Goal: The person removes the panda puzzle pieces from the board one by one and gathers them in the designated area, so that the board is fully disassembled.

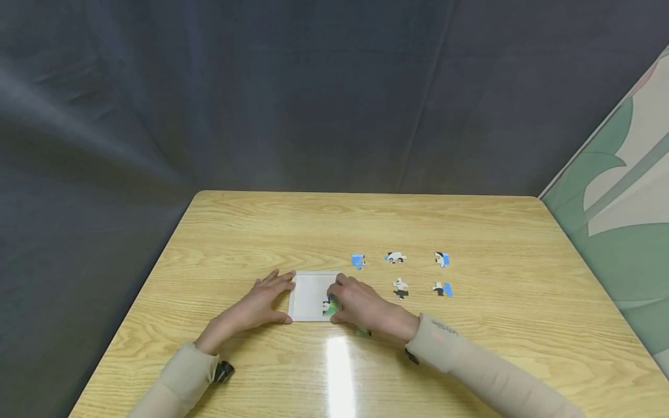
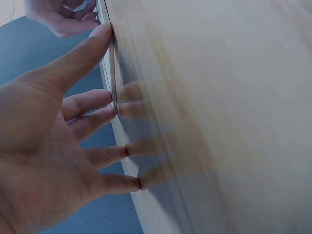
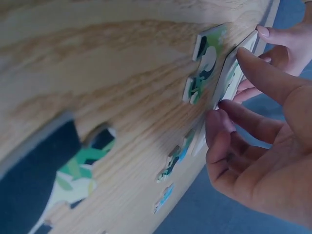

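A white square puzzle tray [image 1: 307,296] lies on the table. My left hand [image 1: 261,302] rests at its left edge, thumb near the front corner and straight fingers toward the back; the left wrist view shows these fingertips [image 2: 119,152] low at the table. My right hand [image 1: 360,301] is at the tray's right side, thumb and curled fingers around a green, white and black jigsaw piece [image 1: 329,307] in the front right corner. Part of this piece is hidden under the fingers. Another greenish piece [image 1: 362,331] lies just outside the tray, partly beneath the right hand.
Loose jigsaw pieces lie right of the tray: a blue one [image 1: 358,261], a panda-face piece [image 1: 395,258], a white and black one [image 1: 400,288], and two with blue edges [image 1: 442,259]. A dark curtain [image 1: 324,104] hangs behind the wooden table [image 1: 251,232].
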A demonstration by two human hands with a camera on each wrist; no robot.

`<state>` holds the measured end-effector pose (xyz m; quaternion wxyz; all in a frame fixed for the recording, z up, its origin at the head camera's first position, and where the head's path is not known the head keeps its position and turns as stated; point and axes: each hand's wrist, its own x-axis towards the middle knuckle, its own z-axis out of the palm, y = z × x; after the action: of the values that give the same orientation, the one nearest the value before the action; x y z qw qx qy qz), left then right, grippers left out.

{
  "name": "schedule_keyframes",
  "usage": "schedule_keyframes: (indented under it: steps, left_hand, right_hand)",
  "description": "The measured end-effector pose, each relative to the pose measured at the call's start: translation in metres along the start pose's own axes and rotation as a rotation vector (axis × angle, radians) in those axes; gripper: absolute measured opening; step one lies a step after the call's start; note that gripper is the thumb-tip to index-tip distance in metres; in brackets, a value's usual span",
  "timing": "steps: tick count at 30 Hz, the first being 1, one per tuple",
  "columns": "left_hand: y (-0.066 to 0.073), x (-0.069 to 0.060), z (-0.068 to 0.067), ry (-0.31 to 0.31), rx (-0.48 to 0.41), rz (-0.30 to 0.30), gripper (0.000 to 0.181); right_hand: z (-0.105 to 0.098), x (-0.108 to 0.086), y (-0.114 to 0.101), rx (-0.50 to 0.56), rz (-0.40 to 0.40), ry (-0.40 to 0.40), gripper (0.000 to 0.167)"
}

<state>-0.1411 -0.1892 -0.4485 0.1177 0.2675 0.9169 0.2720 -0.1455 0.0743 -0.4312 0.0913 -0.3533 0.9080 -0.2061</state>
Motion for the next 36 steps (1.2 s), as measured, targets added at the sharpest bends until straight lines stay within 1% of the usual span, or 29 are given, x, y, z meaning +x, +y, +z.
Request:
schedule_keyframes:
  steps: [5,9,11,18,19,23,27,32,36]
  left_hand:
    - [-0.0001,0.0004,0.0002,0.001,-0.001,-0.001,0.07]
    - [-0.0006,0.0004,0.0006,0.003,-0.003,0.002,0.07]
    - [-0.0005,0.0006,0.0008,0.002,-0.005,0.002,0.07]
    - [-0.0006,0.0006,0.0009,0.003,0.007,-0.004,0.069]
    - [-0.0003,0.0007,0.0007,0.003,0.008,-0.004,0.069]
    - [0.0002,0.0003,0.0003,0.004,0.009,-0.002,0.069]
    - [0.0003,-0.0003,0.0004,-0.001,0.004,0.0,0.069]
    - [0.0006,-0.0005,0.0004,-0.002,-0.001,0.006,0.069]
    - [0.0006,-0.0005,-0.0001,0.001,0.003,0.004,0.07]
  right_hand:
    - [0.0003,0.0035,0.0008,0.034,0.011,0.004,0.04]
    - [0.0008,0.0061,-0.001,0.041,0.01,0.004,0.037]
    - [0.001,0.0064,-0.0028,0.042,0.021,-0.008,0.036]
    - [0.0004,0.005,-0.0069,-0.083,0.05,0.023,0.04]
    - [0.0003,0.0048,-0.0069,-0.088,0.053,0.024,0.04]
    - [0.0008,0.0058,-0.0056,-0.062,0.061,0.01,0.038]
    - [0.0012,0.007,-0.0049,-0.007,0.059,0.001,0.039]
    - [0.0012,0.0067,-0.0064,0.051,0.039,0.009,0.041]
    - [0.0011,0.0062,-0.0064,0.057,0.016,0.02,0.041]
